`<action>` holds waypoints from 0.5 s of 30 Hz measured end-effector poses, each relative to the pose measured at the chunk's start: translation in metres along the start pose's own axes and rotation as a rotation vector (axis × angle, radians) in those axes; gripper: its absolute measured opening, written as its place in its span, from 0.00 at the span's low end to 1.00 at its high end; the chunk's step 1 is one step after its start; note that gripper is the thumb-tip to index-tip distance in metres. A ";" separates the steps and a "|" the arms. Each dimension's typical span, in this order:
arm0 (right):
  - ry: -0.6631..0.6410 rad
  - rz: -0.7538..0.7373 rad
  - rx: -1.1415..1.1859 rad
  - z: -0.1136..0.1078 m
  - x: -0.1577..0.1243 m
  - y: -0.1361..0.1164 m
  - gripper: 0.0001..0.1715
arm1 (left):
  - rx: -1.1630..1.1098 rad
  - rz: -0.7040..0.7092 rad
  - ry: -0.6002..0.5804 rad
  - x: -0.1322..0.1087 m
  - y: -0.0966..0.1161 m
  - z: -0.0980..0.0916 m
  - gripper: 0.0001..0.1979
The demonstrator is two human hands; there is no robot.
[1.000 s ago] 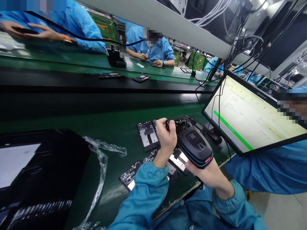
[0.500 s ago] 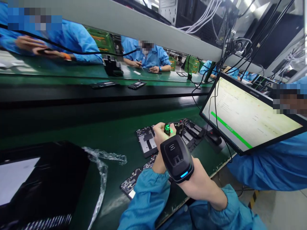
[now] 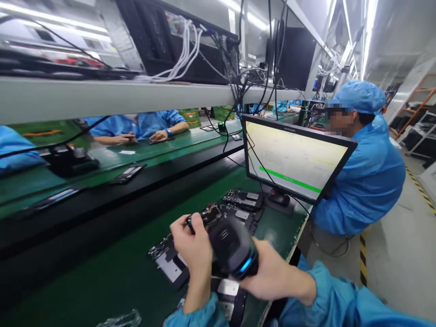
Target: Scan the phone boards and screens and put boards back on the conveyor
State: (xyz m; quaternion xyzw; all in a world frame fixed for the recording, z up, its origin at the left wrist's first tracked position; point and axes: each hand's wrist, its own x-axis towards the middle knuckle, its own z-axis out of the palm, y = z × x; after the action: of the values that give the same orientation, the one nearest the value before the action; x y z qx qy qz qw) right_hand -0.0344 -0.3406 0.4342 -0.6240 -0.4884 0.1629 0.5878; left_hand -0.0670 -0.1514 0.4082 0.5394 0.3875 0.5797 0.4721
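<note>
My right hand (image 3: pixel 269 272) is wrapped round a black handheld scanner (image 3: pixel 231 247) with a lit blue strip; the scanner is blurred. Just left of it, my left hand (image 3: pixel 194 243) is closed, thumb and fingers pinching a small dark part (image 3: pixel 190 222) whose shape I cannot make out. Under and beyond both hands, several opened phone bodies with bare circuit boards lie on the green bench, one at the left (image 3: pixel 168 265) and another near the monitor (image 3: pixel 243 198). My left hand hides some of them.
A monitor (image 3: pixel 293 159) showing a green bar stands at the bench's right edge, a mouse (image 3: pixel 279 197) before it. Cables hang in front. A person in blue (image 3: pixel 371 168) sits beyond. More phone bodies (image 3: pixel 127 173) lie on the dark strip. Clear plastic wrap (image 3: pixel 121 319) is at the bottom.
The view has swung right and up. The scanner has moved away from over my left wrist to beside my left hand. The green light on the part in my left hand is gone.
</note>
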 end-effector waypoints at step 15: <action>0.264 0.571 0.371 -0.104 -0.041 0.106 0.29 | 0.108 0.014 -1.087 -0.125 -0.059 0.050 0.54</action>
State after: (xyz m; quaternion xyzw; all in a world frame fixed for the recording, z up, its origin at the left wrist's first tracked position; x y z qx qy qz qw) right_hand 0.0715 -0.4159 0.3509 -0.6335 -0.1766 0.3245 0.6798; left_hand -0.0137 -0.2599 0.3253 0.7874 0.1131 0.1997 0.5721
